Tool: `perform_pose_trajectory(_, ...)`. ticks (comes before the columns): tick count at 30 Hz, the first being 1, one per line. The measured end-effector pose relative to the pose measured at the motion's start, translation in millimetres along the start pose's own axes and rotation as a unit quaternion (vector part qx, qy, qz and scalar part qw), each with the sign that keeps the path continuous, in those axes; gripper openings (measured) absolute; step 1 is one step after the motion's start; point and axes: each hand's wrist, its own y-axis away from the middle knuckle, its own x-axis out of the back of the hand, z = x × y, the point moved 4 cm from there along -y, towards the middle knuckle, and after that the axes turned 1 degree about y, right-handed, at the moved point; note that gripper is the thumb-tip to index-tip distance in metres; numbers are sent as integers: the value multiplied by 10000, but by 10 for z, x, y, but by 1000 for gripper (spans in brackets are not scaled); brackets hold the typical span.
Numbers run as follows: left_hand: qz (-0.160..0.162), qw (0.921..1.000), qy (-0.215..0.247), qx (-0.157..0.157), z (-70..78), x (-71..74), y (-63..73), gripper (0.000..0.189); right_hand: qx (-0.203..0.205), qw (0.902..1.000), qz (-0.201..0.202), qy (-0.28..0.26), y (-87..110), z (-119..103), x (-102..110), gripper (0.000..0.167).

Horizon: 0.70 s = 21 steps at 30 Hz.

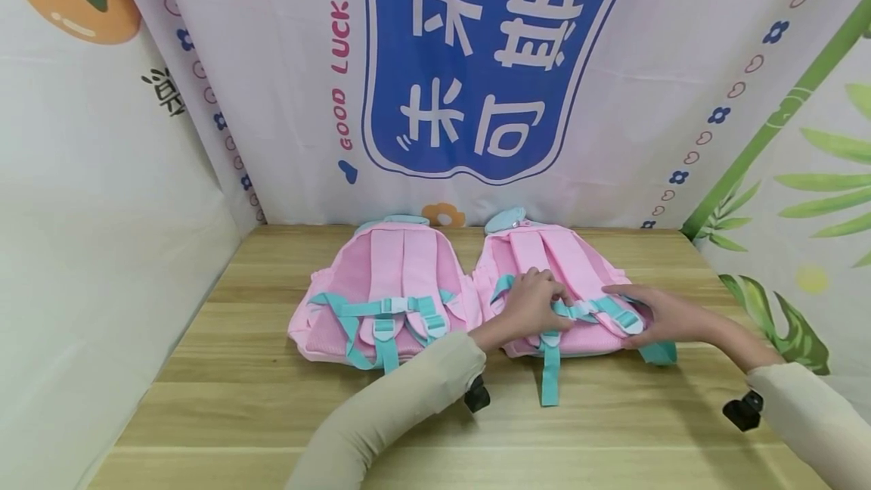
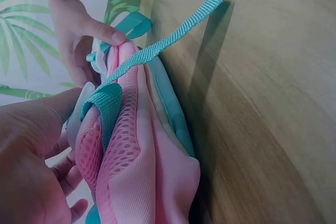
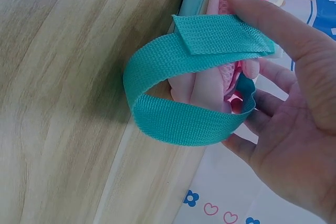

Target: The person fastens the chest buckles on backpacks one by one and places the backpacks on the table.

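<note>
A pink backpack [image 1: 585, 248] with teal webbing lies back panel up on the right of the table. My left hand [image 1: 534, 305] pinches its teal cross strap [image 1: 562, 309] just left of a white buckle [image 1: 583, 310]. On the backpack's right side, my right hand [image 1: 670, 316] spans the strap end near a white adjuster [image 1: 627, 320], its thumb at the lower edge. In the right wrist view, a teal webbing loop [image 3: 184, 127] hangs out beside the right hand's fingers, which are partly hidden behind it. A loose teal strap tail [image 2: 184, 30] sticks out in the left wrist view.
A second pink backpack [image 1: 354, 271] lies to the left, touching the first, its teal strap joined by a white buckle [image 1: 395, 305]. Both rest on a wooden table [image 1: 224, 399]. A printed cloth [image 1: 292, 134] hangs behind. Small black devices [image 1: 478, 395] sit at both wrists.
</note>
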Motion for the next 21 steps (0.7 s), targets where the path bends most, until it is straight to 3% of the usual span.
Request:
perform_pose_trajectory(12, 290, 9992, 212, -188, -29, 137, 67, 23, 211, 9997, 117, -102, 2, 7, -21, 90)
perform_pose_trajectory(21, 146, 9978, 615, -177, -125, 278, 92, 24, 46, 10000, 4, -83, 8, -14, -7, 91)
